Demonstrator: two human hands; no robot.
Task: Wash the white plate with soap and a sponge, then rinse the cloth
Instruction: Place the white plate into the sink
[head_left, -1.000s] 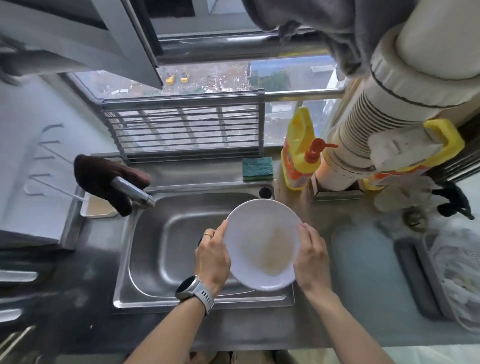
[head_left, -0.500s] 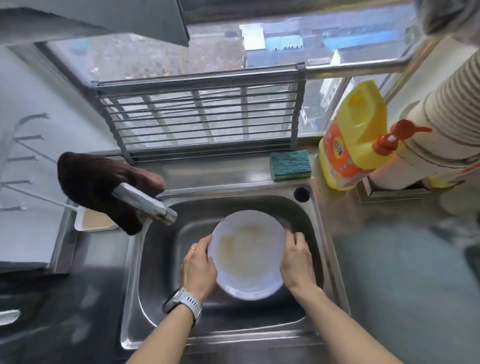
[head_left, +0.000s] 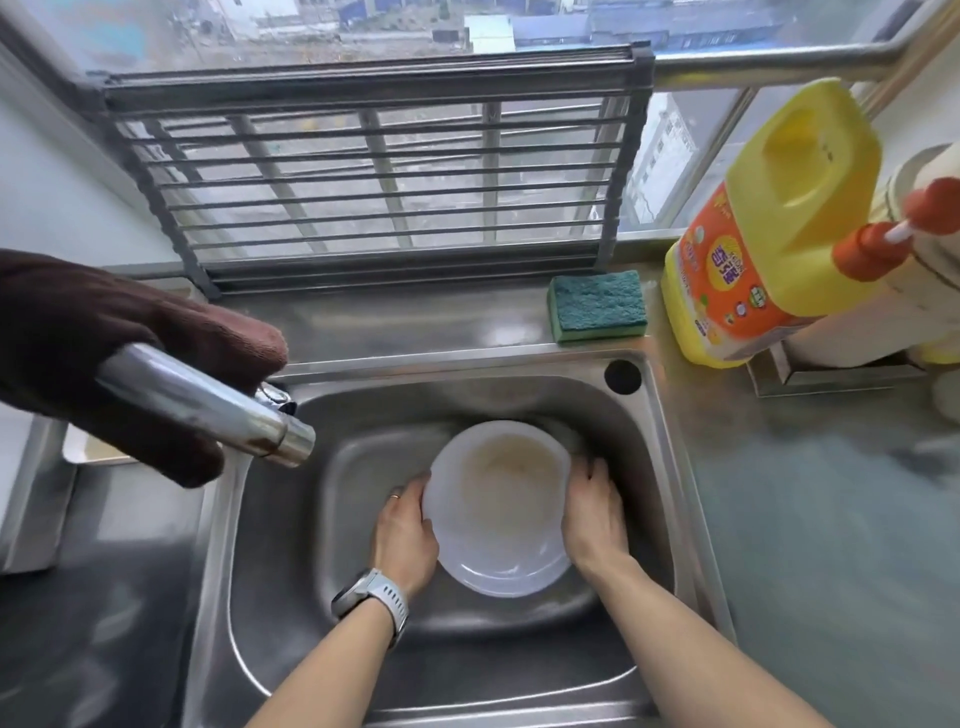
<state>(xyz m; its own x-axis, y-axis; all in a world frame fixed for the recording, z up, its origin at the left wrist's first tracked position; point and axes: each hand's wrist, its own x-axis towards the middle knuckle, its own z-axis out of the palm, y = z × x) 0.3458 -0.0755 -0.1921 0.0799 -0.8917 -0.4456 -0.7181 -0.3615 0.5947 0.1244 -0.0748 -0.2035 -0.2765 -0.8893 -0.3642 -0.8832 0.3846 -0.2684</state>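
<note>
1. I am looking down into a stainless steel sink (head_left: 270, 545), where a round white plate (head_left: 498, 512) with a brownish smear across its middle is sitting low in the basin.
2. My left hand (head_left: 405, 535) is curling around the plate's left rim, fingers wrapping the edge; a ring is showing on one finger and a grey-strapped watch (head_left: 371, 603) is sitting on the wrist.
3. My right hand (head_left: 592, 517) is cupping the right rim in the same way, fingers partly closed against the edge (whether the plate is touching the basin floor, I cannot tell).
4. A chrome faucet spout (head_left: 208, 408) is reaching in from the left, above the sink's near-left corner, with a dark brown cloth (head_left: 78, 332) draping over it.
5. A green scouring sponge (head_left: 597, 306) is lying on the ledge behind the sink, just beside a yellow dish soap bottle (head_left: 769, 228) with an orange label and orange pump.
6. A grey metal drying rack (head_left: 384, 171) is leaning upright against the window behind the ledge.
</note>
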